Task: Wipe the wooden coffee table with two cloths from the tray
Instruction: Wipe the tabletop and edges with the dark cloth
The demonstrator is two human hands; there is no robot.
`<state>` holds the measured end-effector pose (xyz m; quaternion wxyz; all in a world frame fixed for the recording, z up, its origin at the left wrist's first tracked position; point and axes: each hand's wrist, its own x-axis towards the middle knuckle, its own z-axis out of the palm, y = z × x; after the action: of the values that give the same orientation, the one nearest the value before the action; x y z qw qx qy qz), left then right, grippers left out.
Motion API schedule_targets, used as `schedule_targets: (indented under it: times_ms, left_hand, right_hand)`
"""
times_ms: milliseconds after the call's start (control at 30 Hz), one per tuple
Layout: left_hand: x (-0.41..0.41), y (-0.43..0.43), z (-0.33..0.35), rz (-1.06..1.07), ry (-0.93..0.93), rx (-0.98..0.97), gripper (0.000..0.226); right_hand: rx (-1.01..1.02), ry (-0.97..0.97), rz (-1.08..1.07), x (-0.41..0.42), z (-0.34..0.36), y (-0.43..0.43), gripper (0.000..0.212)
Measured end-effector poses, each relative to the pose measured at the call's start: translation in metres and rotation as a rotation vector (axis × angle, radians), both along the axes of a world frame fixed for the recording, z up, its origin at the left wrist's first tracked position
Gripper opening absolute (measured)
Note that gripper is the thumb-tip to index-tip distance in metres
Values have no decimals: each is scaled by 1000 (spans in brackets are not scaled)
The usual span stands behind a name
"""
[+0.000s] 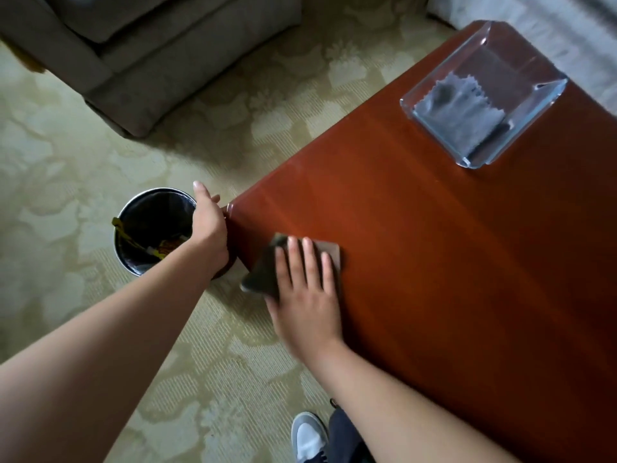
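The bin (155, 228) stands on the carpet just left of the coffee table (434, 262); crumbs swept off could miss it. The left hand (208, 228) curls over its rim, seemingly gripping. The right hand (305, 289), fingers flat, presses a dark cloth (263, 269) overhanging the near-left edge; it might slip off. A second cloth (464, 108) lies in the tray (430, 88), far right.
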<state>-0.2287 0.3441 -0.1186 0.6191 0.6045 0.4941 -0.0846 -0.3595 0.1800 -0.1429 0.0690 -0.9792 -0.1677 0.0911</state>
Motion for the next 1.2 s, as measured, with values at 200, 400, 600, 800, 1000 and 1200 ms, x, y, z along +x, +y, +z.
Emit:
schedule_targets:
  times_ms: [200,400,600,800,1000,1200]
  left_hand:
    - [10,25,-1,16,-16,38,67]
    - [35,-33,3,-473,105,535,65]
    - [75,-113,-6,-874,40,927,55]
    - [90,-146,-19,-821,49,1160,54]
    - [93,-147,-20,-796,46,1176,50]
    - [92,-147,-25,-802,37,1205,47]
  right_hand:
    - [32,2,140,106,1,62,77]
    - [16,-33,-54,183,4,-4,74]
    - [-65,-62,-314,182,4,-127,72]
    - [-136,-21,-600,111,6,-193,74]
    - [-59,-30,-699,139,1,-154,77]
    - [71,-9,-329,180,3,-102,74]
